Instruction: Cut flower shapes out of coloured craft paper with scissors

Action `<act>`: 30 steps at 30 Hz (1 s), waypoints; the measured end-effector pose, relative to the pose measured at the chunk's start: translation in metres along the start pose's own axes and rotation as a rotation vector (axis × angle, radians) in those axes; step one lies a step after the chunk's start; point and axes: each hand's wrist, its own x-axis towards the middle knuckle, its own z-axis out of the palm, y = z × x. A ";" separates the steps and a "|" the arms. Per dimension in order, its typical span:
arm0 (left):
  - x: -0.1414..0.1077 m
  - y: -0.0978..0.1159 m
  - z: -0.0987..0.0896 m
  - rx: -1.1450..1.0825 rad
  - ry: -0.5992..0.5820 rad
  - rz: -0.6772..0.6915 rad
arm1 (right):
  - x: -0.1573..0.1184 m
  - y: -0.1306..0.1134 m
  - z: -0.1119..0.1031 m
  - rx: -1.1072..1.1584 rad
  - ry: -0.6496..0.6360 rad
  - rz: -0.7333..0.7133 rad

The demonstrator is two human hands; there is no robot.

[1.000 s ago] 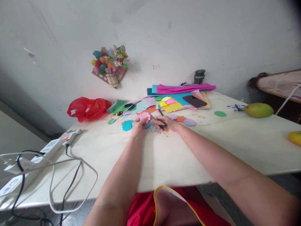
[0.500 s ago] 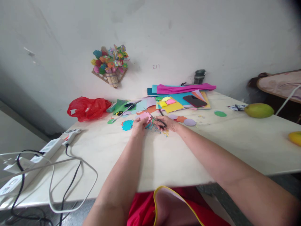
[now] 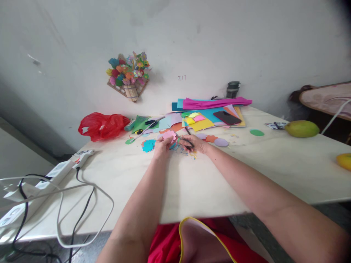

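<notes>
My left hand [image 3: 162, 144] pinches a pink scallop-edged paper piece [image 3: 169, 136] by its lower left. In my right hand [image 3: 195, 143] is a pair of dark-handled scissors [image 3: 188, 144], its blades reaching to the right edge of the pink paper. Whether the blades touch the paper I cannot tell. A blue scalloped paper piece [image 3: 148, 145] lies on the table just left of my left hand. Small paper scraps [image 3: 189, 155] are scattered below both hands. Beside my right hand lie an orange scalloped piece [image 3: 212, 138] and a lilac paper oval [image 3: 221, 142].
Coloured paper sheets [image 3: 203, 124] with a phone [image 3: 227, 117] on them lie at the back. More scissors [image 3: 155, 121] rest near a red plastic bag [image 3: 102, 126]. A power strip [image 3: 59, 168] and cables are at left. Mango-like fruit [image 3: 302, 128] sits at right.
Both hands stay almost in place. The scissors and the pink paper's right edge have shifted very slightly against each other.
</notes>
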 end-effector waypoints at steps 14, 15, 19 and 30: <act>0.000 -0.002 0.001 -0.009 0.012 0.009 | 0.001 0.000 0.000 0.014 0.006 0.009; 0.000 -0.002 0.000 -0.007 0.014 0.010 | 0.001 0.000 0.000 0.013 0.007 0.011; 0.000 -0.002 0.000 -0.001 0.003 0.002 | 0.000 -0.001 0.001 0.009 0.003 0.018; 0.000 0.000 0.000 0.001 0.002 0.002 | 0.002 0.002 0.000 0.005 0.002 -0.009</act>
